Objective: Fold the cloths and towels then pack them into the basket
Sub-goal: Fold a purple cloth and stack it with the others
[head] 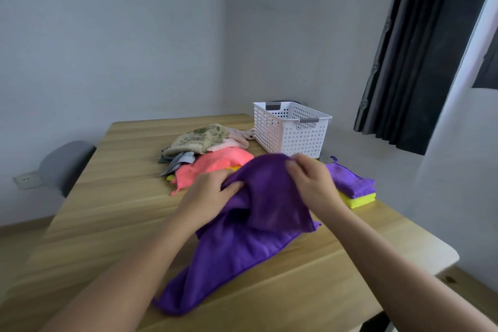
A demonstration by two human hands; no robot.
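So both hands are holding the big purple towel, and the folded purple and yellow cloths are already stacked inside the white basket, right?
Not quite. The head view shows the folded purple cloth on the folded yellow cloth lying on the table near the white basket, not inside it. The left hand and right hand do hold the purple towel.

1 basket; 1 loose purple cloth; 2 folded cloths, purple, yellow; 1 unfolded pile; 1 table.
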